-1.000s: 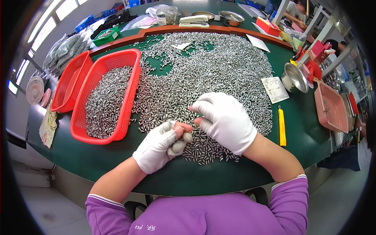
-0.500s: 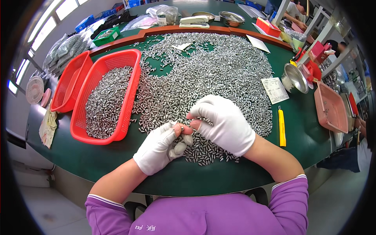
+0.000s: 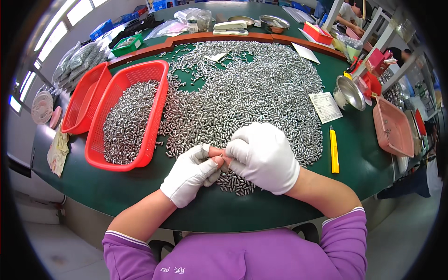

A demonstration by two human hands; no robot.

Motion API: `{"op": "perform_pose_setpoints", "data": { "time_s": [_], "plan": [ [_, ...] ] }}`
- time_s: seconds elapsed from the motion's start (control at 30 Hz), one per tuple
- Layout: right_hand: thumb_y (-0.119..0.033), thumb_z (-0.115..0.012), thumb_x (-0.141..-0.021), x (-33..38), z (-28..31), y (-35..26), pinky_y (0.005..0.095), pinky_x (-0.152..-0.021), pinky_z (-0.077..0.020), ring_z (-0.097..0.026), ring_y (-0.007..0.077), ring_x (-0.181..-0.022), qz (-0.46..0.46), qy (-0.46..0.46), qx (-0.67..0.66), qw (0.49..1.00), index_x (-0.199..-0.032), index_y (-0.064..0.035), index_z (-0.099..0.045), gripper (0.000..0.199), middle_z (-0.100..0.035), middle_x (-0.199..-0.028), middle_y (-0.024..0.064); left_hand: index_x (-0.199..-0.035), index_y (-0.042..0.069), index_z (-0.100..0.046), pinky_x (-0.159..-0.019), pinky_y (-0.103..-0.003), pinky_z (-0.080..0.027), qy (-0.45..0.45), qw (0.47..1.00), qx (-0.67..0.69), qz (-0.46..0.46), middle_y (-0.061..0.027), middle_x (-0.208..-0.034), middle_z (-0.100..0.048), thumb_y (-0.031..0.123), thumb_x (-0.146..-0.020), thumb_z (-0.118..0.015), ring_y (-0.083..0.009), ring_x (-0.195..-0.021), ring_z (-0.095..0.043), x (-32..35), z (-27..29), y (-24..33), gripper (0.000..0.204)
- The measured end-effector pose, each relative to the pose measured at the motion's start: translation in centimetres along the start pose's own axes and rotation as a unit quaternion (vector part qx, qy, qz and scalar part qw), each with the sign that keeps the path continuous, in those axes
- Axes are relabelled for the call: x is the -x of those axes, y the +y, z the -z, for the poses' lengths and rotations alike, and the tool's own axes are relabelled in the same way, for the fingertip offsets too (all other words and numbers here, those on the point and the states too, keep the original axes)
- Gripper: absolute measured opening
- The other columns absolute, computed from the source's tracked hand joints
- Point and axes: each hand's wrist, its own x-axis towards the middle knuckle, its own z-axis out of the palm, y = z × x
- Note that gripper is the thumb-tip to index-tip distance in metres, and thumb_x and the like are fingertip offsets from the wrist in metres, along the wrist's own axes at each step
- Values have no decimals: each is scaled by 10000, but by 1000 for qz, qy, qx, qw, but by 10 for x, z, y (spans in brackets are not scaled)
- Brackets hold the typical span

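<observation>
Both hands wear white gloves with bare fingertips and meet over the near edge of a wide heap of small silvery metal parts point(image 3: 252, 93). My left hand point(image 3: 191, 172) is closed, its thumb and forefinger pinching a tiny metal part that is barely visible. Against those fingertips presses my right hand point(image 3: 266, 158), also closed in a pinch; its curled fingers hide what it holds, if anything. Left of the heap, a red perforated basket point(image 3: 162, 102) holds many similar parts.
A second red basket point(image 3: 77, 119) stands farther left. On the right lie a yellow cutter point(image 3: 334, 151), a printed slip point(image 3: 325, 107), a steel bowl point(image 3: 350, 92) and a pink tray point(image 3: 392, 126). A brown wooden rail point(image 3: 210, 36) borders the heap's far side.
My right hand has moved slightly nearer and turned more palm-down, its fingertips now touching my left ones. My left fingers have shifted, covering most of the metal part that showed before.
</observation>
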Motion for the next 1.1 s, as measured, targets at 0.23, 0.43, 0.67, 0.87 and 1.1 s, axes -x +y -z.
{"op": "perform_pose_setpoints", "data": {
  "time_s": [0.23, 0.43, 0.67, 0.87, 1.1],
  "plan": [
    [-115, -755, -676, -5, 8, 2, 370, -589, -478, -593, 259, -664, -5, 26, -35, 999, -768, -89, -605, 179, -585, -717, 56, -1020, 34, -597, -542, -209, -363, -15, 1000, 10, -18, -38, -845, -628, 145, -919, -666, -68, -615, -473, 1, -1, -1, 165],
    [-46, -748, -685, -11, 19, 11, 364, -631, -500, -620, 261, -703, -27, 24, -85, 996, -808, -76, -650, 160, -626, -758, 68, -1004, 40, -587, -543, -216, -368, -1, 1000, 4, -28, -46, -848, -631, 136, -907, -678, -75, -609, -471, 3, -4, 3, 164],
    [-128, -772, -676, -9, 9, -1, 355, -560, -484, -606, 252, -643, 25, 5, -61, 998, -762, -96, -634, 165, -613, -719, 43, -980, 38, -588, -538, -220, -373, 8, 999, 23, -27, -43, -838, -624, 119, -894, -693, -79, -610, -479, 4, -4, 2, 158],
    [-112, -762, -670, -8, 8, -2, 368, -560, -472, -590, 256, -634, 19, 0, -45, 999, -750, -92, -609, 173, -582, -696, 43, -979, 25, -591, -531, -216, -385, 20, 999, -33, -26, -42, -832, -620, 88, -886, -693, -74, -602, -488, 3, -5, 1, 152],
    [-296, -634, -866, -5, 18, 50, 407, -766, -491, -615, 294, -855, -200, -106, 226, 947, -916, -49, -640, 253, -622, -886, 100, -1046, 4, -609, -529, -206, -377, 41, 998, -50, -23, -43, -845, -630, 99, -905, -667, -72, -593, -479, 4, -8, 5, 179]
  ]
}}
